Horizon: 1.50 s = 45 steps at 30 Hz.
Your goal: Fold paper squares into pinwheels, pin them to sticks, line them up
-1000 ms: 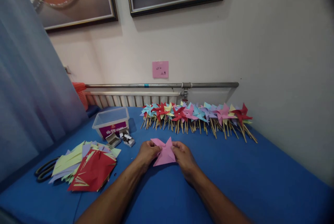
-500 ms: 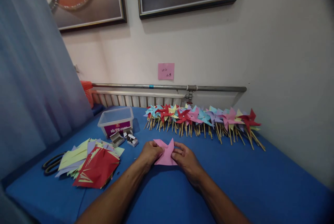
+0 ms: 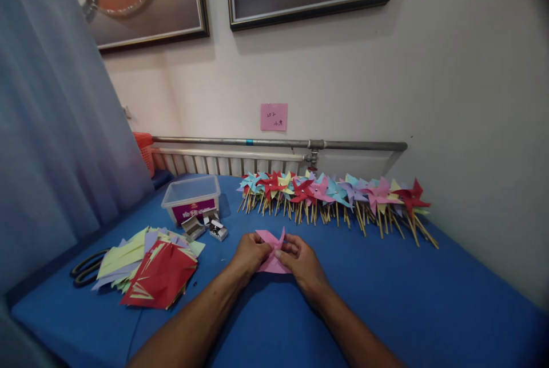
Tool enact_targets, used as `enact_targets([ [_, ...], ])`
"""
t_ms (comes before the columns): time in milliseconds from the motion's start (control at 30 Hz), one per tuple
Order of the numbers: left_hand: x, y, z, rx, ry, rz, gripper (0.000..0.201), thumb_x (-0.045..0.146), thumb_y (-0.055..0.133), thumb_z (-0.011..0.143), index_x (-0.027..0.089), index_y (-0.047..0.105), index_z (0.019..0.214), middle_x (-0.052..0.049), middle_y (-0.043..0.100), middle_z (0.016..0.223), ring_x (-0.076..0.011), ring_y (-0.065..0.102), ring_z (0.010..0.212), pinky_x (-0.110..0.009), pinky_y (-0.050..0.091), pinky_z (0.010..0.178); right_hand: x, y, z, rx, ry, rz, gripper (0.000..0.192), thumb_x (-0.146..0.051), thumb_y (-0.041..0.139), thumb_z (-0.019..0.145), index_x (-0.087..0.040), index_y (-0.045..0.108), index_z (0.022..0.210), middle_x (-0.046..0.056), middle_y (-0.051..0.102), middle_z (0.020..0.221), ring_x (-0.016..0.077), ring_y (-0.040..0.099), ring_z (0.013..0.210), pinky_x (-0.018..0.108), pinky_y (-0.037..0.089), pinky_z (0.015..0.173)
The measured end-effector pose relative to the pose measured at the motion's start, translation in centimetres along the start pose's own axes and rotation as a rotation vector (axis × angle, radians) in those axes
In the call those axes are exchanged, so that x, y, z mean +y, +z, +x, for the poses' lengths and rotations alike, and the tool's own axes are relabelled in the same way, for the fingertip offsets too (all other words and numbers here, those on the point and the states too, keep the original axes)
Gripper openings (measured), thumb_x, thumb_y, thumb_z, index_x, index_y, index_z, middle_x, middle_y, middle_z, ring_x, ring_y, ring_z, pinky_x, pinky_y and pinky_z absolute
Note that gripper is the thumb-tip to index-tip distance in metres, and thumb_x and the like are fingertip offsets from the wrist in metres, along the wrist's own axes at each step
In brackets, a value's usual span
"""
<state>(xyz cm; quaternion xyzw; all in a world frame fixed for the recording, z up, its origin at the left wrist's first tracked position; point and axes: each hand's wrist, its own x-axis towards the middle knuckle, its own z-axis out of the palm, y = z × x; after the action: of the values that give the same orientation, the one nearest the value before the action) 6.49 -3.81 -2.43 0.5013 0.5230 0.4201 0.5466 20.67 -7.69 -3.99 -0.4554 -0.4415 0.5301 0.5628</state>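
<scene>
A pink paper pinwheel (image 3: pixel 274 266), partly folded, is held between both hands above the blue-covered table (image 3: pixel 386 299). My left hand (image 3: pixel 252 252) pinches its left side, the thumb pressed near the middle. My right hand (image 3: pixel 302 262) grips it from the right, with the thumb on the centre and the fingers behind a raised pink blade. The fingertips hide part of the paper's middle. Left of my hands lies a pile of cut paper sheets (image 3: pixel 160 276), red on top, with yellow and purple ones under it.
Finished pinwheels (image 3: pixel 302 191) on sticks lie in a row along the back. A clear plastic tub (image 3: pixel 191 194) stands at the back left. Small open boxes (image 3: pixel 218 231) sit before it. Scissors (image 3: pixel 86 269) with dark handles poke out beside the paper pile.
My right thumb has moved left onto the middle of the pink paper. The right-hand blade is now drawn further inward and stands more edge-on. My left hand has barely moved.
</scene>
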Motion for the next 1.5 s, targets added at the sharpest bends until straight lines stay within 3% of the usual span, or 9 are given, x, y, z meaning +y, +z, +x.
enact_targets([
  [167, 0.0, 0.1, 0.1, 0.011, 0.000, -0.009, 0.023, 0.015, 0.075, 0.061, 0.017, 0.053, 0.054, 0.005, 0.051, 0.045, -0.0079, 0.041, 0.041, -0.022, 0.027, 0.046, -0.2, 0.0, -0.2, 0.006, -0.018, -0.016, 0.047, -0.040, 0.087, 0.062, -0.019, 0.067, 0.099, 0.009, 0.078, 0.095, 0.0254, 0.074, 0.085, 0.039, 0.054, 0.081],
  [300, -0.2, 0.0, -0.1, -0.056, 0.035, -0.043, 0.014, 0.016, 0.072, 0.059, 0.016, 0.058, 0.056, 0.003, 0.055, 0.049, -0.0085, 0.043, 0.044, -0.022, 0.029, 0.047, 0.3, -0.3, 0.1, 0.036, -0.013, -0.013, 0.038, -0.042, 0.086, 0.062, -0.020, 0.067, 0.086, 0.006, 0.077, 0.080, 0.0245, 0.072, 0.073, 0.037, 0.054, 0.074],
  [633, 0.3, 0.0, -0.6, -0.100, 0.074, -0.059, 0.008, 0.019, 0.067, 0.054, 0.016, 0.060, 0.054, 0.002, 0.055, 0.050, -0.0090, 0.043, 0.048, -0.022, 0.031, 0.049, 1.0, 0.0, 0.4, 0.127, -0.017, -0.010, 0.033, -0.040, 0.084, 0.060, -0.022, 0.064, 0.078, 0.003, 0.075, 0.070, 0.0230, 0.070, 0.065, 0.033, 0.052, 0.064],
  [933, 0.1, 0.3, -0.4, -0.105, 0.038, -0.098, 0.017, 0.023, 0.076, 0.053, 0.014, 0.062, 0.054, 0.000, 0.059, 0.050, -0.0097, 0.046, 0.047, -0.023, 0.034, 0.050, 1.6, 0.1, 0.5, 0.171, -0.033, -0.052, 0.036, -0.043, 0.083, 0.063, -0.022, 0.063, 0.085, 0.004, 0.077, 0.078, 0.0240, 0.071, 0.068, 0.033, 0.053, 0.064],
  [1267, 0.5, 0.4, -0.9, -0.138, 0.038, -0.077, 0.017, 0.025, 0.073, 0.054, 0.016, 0.060, 0.051, 0.003, 0.051, 0.046, -0.0076, 0.038, 0.045, -0.023, 0.026, 0.047, 2.2, 0.0, 0.5, 0.181, -0.116, -0.101, 0.027, -0.036, 0.075, 0.069, -0.022, 0.062, 0.088, 0.002, 0.076, 0.077, 0.0216, 0.068, 0.068, 0.031, 0.051, 0.062],
  [1500, 0.4, 0.2, -1.1, -0.126, 0.013, -0.139, 0.029, 0.036, 0.074, 0.058, 0.017, 0.054, 0.050, 0.003, 0.048, 0.045, -0.0072, 0.036, 0.044, -0.023, 0.026, 0.046, 1.9, 0.0, 0.6, 0.194, -0.077, -0.069, 0.026, -0.033, 0.074, 0.066, -0.023, 0.061, 0.086, 0.001, 0.074, 0.075, 0.0207, 0.067, 0.066, 0.030, 0.050, 0.060],
])
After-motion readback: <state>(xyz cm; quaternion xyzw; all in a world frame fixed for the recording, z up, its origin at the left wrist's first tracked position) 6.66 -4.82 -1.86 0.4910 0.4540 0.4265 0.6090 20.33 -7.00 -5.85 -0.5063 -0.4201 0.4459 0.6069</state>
